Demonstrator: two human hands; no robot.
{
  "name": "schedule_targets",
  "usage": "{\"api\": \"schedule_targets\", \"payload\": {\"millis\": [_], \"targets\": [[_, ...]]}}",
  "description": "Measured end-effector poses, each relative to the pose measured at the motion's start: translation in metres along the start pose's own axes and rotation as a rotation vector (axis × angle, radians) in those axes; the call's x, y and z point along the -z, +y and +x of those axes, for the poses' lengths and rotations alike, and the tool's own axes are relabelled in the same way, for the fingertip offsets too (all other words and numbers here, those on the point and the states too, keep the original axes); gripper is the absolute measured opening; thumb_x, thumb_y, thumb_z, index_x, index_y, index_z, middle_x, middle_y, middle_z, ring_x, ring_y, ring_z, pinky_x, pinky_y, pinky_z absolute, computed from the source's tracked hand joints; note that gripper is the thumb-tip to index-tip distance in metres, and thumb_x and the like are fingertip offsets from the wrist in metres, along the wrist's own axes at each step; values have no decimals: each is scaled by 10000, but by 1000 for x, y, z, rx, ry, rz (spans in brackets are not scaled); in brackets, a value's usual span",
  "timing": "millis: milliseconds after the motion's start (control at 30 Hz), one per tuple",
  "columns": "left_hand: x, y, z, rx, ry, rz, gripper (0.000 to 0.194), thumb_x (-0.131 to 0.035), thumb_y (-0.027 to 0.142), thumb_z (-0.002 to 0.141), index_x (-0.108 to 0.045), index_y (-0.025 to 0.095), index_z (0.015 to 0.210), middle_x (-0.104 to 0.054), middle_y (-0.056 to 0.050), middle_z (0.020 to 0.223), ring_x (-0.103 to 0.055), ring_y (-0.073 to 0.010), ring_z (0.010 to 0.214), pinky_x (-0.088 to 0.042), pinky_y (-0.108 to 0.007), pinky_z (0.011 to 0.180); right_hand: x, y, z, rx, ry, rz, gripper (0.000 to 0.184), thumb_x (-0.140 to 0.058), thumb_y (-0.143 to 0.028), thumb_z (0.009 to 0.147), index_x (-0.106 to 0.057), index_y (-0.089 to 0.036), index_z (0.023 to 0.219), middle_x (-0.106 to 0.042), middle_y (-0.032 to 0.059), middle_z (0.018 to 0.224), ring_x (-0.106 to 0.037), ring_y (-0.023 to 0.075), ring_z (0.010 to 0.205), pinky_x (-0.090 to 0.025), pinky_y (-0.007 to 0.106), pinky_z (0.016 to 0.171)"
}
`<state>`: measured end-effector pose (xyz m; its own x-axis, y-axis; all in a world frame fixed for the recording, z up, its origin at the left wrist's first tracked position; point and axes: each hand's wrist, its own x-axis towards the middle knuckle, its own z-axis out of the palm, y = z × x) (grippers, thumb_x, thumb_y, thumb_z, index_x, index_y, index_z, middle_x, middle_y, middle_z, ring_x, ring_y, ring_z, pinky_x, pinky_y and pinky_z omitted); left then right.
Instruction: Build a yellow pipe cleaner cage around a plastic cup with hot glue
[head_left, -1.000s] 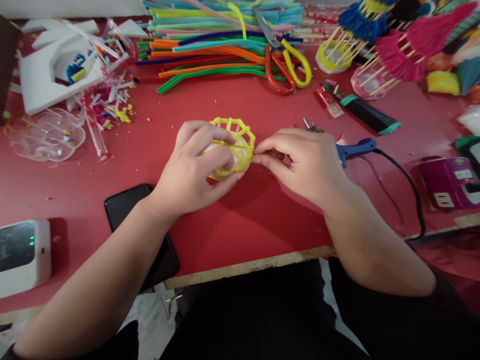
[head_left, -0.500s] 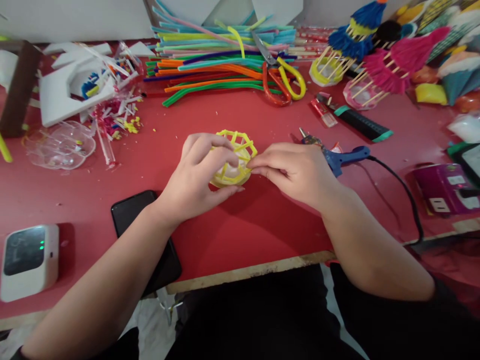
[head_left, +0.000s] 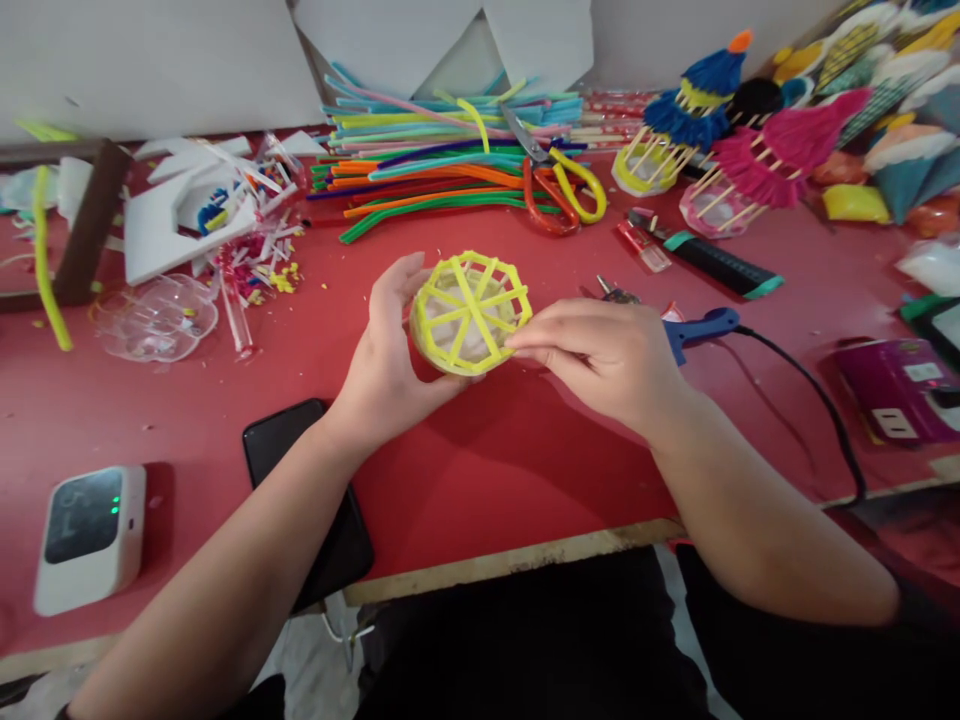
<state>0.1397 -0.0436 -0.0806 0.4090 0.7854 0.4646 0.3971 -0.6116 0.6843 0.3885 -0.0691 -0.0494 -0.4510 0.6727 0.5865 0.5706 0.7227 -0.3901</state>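
Note:
My left hand (head_left: pixel 386 365) curls around the left side of a round, clear-looking container topped by a yellow spoked frame (head_left: pixel 474 308), its thumb under the near edge. The frame looks like a wheel, with strips meeting at the centre and a many-sided yellow rim. At the rim's right side, my right hand (head_left: pixel 600 350) pinches with thumb and forefinger; whether it holds the rim itself or a small piece there is hidden. Partly behind the right hand lies a blue glue gun (head_left: pixel 697 330) with a black cord.
Scissors (head_left: pixel 561 190) lie on colourful pipe cleaners (head_left: pixel 435 165) at the back. Blue (head_left: pixel 694 90) and pink (head_left: pixel 791 150) tasselled stick models stand back right, near a cutter knife (head_left: pixel 724 265). A phone (head_left: pixel 330 540) and white device (head_left: pixel 90 540) are front left; a purple power socket box (head_left: pixel 900 390) sits right.
My left hand has shifted from above the spoked frame to around its left side. The frame's whole top now faces the camera. The right hand stays pinched at the rim.

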Motion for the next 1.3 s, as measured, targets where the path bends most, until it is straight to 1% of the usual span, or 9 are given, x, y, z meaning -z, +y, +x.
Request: {"api": "schedule_targets", "payload": {"millis": [133, 333, 467, 567, 733, 867, 1067, 1200, 1300], "targets": [[2, 6, 2, -58, 25, -26, 983, -819, 500, 878, -166, 374, 1603, -356, -166, 1650, -412, -383, 1549, -585, -527, 1111, 4, -1, 1, 100, 83, -28, 290, -590, -71, 975, -796, -266, 1033, -814, 20, 970, -764, 146, 873, -611, 263, 792], [7, 0, 0, -37, -56, -51, 1189, -895, 587, 762, -79, 482, 1622, -255, -140, 1692, -411, -444, 1527, -633, -559, 1021, 11, 4, 1, 92, 148, -18, 343, -612, -72, 956, -808, -338, 1048, -809, -5, 947, -741, 154, 801, -590, 301, 740], [9, 3, 1, -13, -47, -112, 1112, -884, 615, 758, -207, 454, 1626, -336, -139, 1610, -500, -412, 1441, -655, -526, 991, 13, 7, 2, 116, 156, -9, 341, -597, -81, 968, -809, -340, 1033, -809, 0, 930, -748, 165, 815, -587, 321, 727], [11, 7, 2, -8, -23, -116, 1059, -884, 635, 742, -308, 428, 1606, -415, -131, 1522, -499, -390, 1419, -659, -505, 996, 14, 8, 2, 151, 149, 5, 343, -601, -52, 956, -803, -318, 1032, -808, 7, 940, -740, 165, 818, -583, 327, 730], [11, 5, 1, 7, -88, -186, 1121, -903, 630, 718, -259, 446, 1617, -354, -135, 1551, -481, -385, 1430, -668, -497, 978, 17, 11, 3, 153, 135, 12, 353, -585, -66, 964, -800, -332, 1050, -802, 5, 954, -738, 174, 843, -585, 348, 758], [11, 5, 1, 25, -103, -152, 1135, -904, 610, 733, -209, 465, 1619, -351, -139, 1569, -510, -381, 1409, -687, -478, 927, 20, 12, 5, 125, 113, 25, 321, -576, -100, 973, -800, -329, 992, -801, 1, 921, -749, 181, 826, -587, 360, 736], [11, 9, 2, -32, -93, -214, 1013, -848, 653, 776, -338, 355, 1599, -405, -157, 1475, -519, -386, 1391, -695, -445, 919, 21, 10, 5, 108, 127, 82, 323, -603, -78, 965, -799, -335, 967, -796, 9, 917, -741, 179, 806, -590, 355, 714], [8, 2, 2, -97, -62, -233, 1066, -897, 643, 723, -354, 331, 1585, -364, -159, 1507, -497, -407, 1399, -696, -490, 912, 19, 11, 6, 146, 161, 121, 301, -627, -65, 954, -794, -314, 969, -789, 9, 899, -737, 170, 782, -588, 341, 692], [6, -1, 2, -134, -72, -226, 1127, -898, 633, 731, -279, 326, 1621, -306, -175, 1603, -410, -438, 1500, -637, -572, 1033, 17, 12, 6, 159, 148, 136, 311, -615, -47, 954, -793, -301, 974, -789, 12, 903, -740, 165, 793, -585, 333, 691]]}}
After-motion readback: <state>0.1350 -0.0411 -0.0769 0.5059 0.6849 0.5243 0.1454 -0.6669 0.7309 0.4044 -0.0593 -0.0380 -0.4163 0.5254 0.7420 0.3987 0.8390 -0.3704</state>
